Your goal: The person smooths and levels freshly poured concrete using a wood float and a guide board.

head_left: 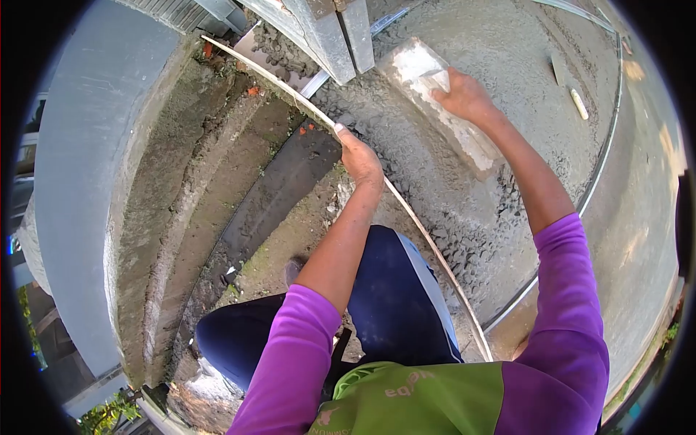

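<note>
My right hand (466, 98) is closed around the handle of a long, cement-smeared float (448, 125), which rests on wet grey concrete (464, 43). The surface looks smooth on the far side and rough and lumpy nearer to me. With my left hand (360, 158) I grip the top edge of a thin, pale form board (279, 81), thumb uppermost. That board curves along the near side of the concrete; my left fingers are partly hidden behind the hand.
Metal posts (337, 40) stand at the top. A trowel with a pale handle (579, 104) lies on the concrete at right. A metal edging strip (607, 148) borders the far right. Left are a soil-covered ledge (167, 188) and a grey wall (80, 167).
</note>
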Action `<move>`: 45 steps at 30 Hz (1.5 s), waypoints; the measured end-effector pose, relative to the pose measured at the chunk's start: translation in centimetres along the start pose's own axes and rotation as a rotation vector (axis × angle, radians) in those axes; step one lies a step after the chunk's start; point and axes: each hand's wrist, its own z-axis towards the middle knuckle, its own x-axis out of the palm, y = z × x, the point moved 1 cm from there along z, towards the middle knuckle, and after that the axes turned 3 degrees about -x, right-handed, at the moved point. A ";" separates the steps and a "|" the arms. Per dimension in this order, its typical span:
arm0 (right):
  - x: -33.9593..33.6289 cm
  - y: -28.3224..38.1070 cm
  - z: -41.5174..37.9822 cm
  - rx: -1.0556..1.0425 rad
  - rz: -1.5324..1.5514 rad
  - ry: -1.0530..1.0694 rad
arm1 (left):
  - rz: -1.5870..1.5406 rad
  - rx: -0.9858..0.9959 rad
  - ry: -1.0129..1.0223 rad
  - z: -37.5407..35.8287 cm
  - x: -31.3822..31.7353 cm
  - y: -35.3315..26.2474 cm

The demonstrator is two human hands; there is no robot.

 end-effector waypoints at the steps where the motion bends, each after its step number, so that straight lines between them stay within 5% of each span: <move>1: -0.7 0.8 1.2 -0.002 0.050 0.004 | -0.001 -0.019 0.024 0.2 -0.1 -0.1; 8: 4.6 2.1 -3.2 -0.202 -0.033 0.044 | -0.009 -0.018 0.078 0.4 -0.4 -0.2; 15: 4.1 6.8 0.9 -0.121 0.111 0.038 | -0.034 0.015 0.083 0.9 -0.2 0.7; 22: 2.3 5.8 -5.3 -0.100 -0.011 0.164 | -0.009 0.001 0.091 0.3 -0.5 0.0; 25: 1.7 8.3 -2.9 -0.060 0.152 0.056 | -0.037 0.035 0.088 0.6 -0.3 0.2; 28: 2.7 12.2 -2.1 -0.112 0.074 0.189 | -0.071 0.064 0.120 0.3 -0.2 0.3; 35: 0.3 7.4 -6.3 -0.066 -0.099 0.229 | -0.015 0.034 0.091 1.0 -0.2 0.5; 38: 0.8 9.0 -4.3 0.016 0.061 0.066 | -0.036 0.028 0.078 0.8 -0.2 0.5; 45: 2.1 11.4 -3.7 -0.087 0.021 0.221 | -0.054 0.034 0.100 0.2 -0.5 0.0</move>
